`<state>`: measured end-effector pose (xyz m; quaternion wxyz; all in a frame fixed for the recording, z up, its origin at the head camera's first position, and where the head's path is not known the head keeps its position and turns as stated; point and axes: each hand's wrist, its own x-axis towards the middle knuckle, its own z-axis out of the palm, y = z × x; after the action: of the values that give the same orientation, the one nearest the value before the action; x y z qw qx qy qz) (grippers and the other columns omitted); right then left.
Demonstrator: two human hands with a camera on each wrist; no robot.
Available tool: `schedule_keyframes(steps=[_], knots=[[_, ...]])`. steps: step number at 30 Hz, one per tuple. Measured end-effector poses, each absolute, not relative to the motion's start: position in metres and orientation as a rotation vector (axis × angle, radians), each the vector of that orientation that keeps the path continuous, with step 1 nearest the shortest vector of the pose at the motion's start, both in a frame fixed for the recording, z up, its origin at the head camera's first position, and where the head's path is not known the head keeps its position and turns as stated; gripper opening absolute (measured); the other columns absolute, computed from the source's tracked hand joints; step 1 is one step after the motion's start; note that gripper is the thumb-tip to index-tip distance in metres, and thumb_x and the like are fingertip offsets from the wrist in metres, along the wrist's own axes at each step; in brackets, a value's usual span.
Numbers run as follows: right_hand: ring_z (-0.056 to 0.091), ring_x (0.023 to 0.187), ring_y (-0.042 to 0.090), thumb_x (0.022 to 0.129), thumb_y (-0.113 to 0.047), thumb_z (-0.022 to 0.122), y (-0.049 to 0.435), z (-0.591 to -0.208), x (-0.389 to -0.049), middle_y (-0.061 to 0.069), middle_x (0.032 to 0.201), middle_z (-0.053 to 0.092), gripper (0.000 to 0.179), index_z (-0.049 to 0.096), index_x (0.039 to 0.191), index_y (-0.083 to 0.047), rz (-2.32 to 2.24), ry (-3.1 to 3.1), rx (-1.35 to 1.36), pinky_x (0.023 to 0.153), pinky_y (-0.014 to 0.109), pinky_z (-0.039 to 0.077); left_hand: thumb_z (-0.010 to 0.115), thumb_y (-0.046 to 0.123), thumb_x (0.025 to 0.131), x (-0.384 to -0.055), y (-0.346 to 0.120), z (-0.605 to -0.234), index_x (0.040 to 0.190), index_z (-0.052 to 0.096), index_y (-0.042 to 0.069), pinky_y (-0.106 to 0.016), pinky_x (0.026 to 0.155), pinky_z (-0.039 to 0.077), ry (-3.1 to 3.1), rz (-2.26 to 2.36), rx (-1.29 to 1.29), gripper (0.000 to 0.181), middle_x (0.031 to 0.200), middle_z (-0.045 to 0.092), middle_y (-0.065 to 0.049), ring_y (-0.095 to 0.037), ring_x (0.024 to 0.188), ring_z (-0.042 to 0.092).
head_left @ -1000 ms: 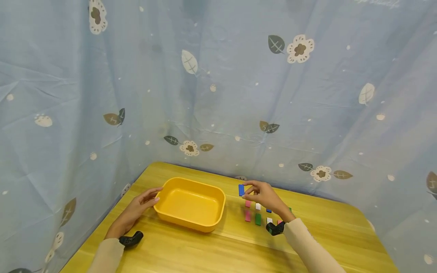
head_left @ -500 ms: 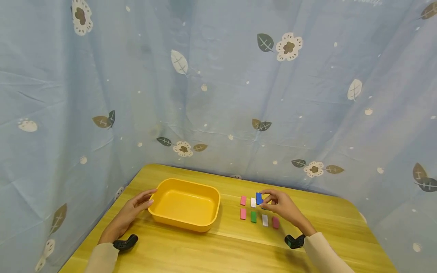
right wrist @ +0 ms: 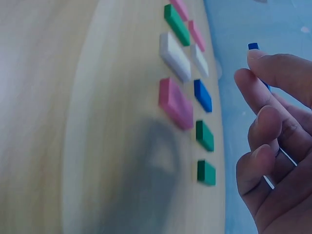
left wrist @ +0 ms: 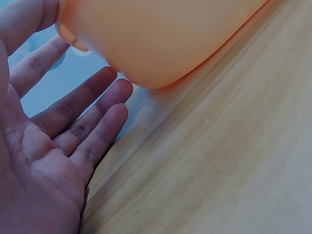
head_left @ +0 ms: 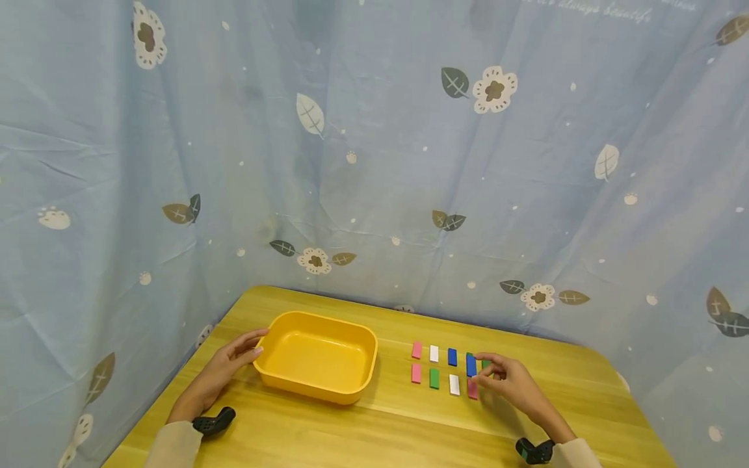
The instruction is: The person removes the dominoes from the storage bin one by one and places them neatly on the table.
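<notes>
My right hand point(head_left: 517, 385) pinches a blue rectangular block point(head_left: 471, 365) between thumb and fingertips, above the right part of two rows of small blocks. In the right wrist view most of that blue block point(right wrist: 253, 46) is hidden behind the fingers. Below it are a pink block point(head_left: 473, 389), a white block point(head_left: 454, 385) and a blue block point(head_left: 452, 357), with green blocks partly covered by the hand. My left hand point(head_left: 219, 374) rests at the left end of a yellow plastic tub point(head_left: 310, 388), its fingers loosely extended in the left wrist view.
More blocks lie toward the tub: a green block point(head_left: 434, 379), a white block point(head_left: 433, 353) and pink blocks, one front point(head_left: 416, 373) and one back point(head_left: 417, 350). A flowered blue curtain point(head_left: 374, 162) hangs behind the wooden table point(head_left: 351, 435).
My right hand has carried the blue block rightward along the rows and lower, uncovering the blocks on the left. My left hand has stayed at the tub. The head view has shifted slightly.
</notes>
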<state>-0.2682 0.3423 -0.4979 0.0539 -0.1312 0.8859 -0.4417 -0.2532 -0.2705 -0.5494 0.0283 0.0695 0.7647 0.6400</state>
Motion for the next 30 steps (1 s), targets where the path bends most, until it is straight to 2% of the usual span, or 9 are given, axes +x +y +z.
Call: schedule_keyframes(steps=[4, 12, 19, 25, 30], knots=[[0.058, 0.070, 0.027, 0.084, -0.033, 0.072, 0.351, -0.502, -0.266, 0.008, 0.089, 0.068, 0.053, 0.056, 0.130, -0.011, -1.324, 2.713, -0.333, 0.055, 0.027, 0.045, 0.057, 0.039, 0.095, -0.253, -0.271, -0.549, 0.143, 0.043, 0.030, -0.053, 0.108, 0.025, 2.361, 1.978, 0.209, 0.050, 0.149, 0.033, 0.001, -0.026, 0.137, 0.028], [0.061, 0.076, 0.023, 0.086, -0.030, 0.071, 0.368, -0.514, -0.257, 0.006, 0.088, 0.067, 0.057, 0.053, 0.133, -0.003, -1.296, 2.716, -0.302, 0.062, 0.028, 0.049, 0.056, 0.039, 0.095, -0.256, -0.272, -0.552, 0.142, 0.043, 0.030, -0.054, 0.108, 0.025, 2.368, 1.975, 0.209, 0.050, 0.149, 0.033, 0.000, -0.027, 0.137, 0.028], [0.058, 0.067, 0.022, 0.083, -0.031, 0.074, 0.376, -0.524, -0.253, 0.005, 0.084, 0.067, 0.059, 0.054, 0.131, -0.004, -1.281, 2.712, -0.198, 0.051, 0.028, 0.046, 0.056, 0.038, 0.096, -0.257, -0.271, -0.553, 0.142, 0.044, 0.030, -0.052, 0.107, 0.026, 2.380, 1.975, 0.236, 0.048, 0.149, 0.033, 0.000, -0.027, 0.136, 0.028], [0.057, 0.067, 0.020, 0.083, -0.033, 0.073, 0.382, -0.526, -0.252, 0.004, 0.083, 0.065, 0.061, 0.053, 0.133, -0.003, -1.221, 2.715, -0.239, 0.052, 0.029, 0.045, 0.055, 0.038, 0.096, -0.256, -0.272, -0.553, 0.142, 0.044, 0.031, -0.048, 0.107, 0.029, 2.388, 1.968, 0.243, 0.048, 0.149, 0.034, 0.001, -0.026, 0.135, 0.030], [0.054, 0.061, 0.018, 0.085, -0.031, 0.072, 0.383, -0.530, -0.252, 0.004, 0.082, 0.066, 0.061, 0.051, 0.134, -0.002, -1.213, 2.699, -0.247, 0.048, 0.028, 0.043, 0.055, 0.039, 0.096, -0.255, -0.273, -0.553, 0.143, 0.043, 0.032, -0.044, 0.106, 0.033, 2.381, 1.954, 0.240, 0.049, 0.149, 0.034, 0.001, -0.026, 0.135, 0.030]])
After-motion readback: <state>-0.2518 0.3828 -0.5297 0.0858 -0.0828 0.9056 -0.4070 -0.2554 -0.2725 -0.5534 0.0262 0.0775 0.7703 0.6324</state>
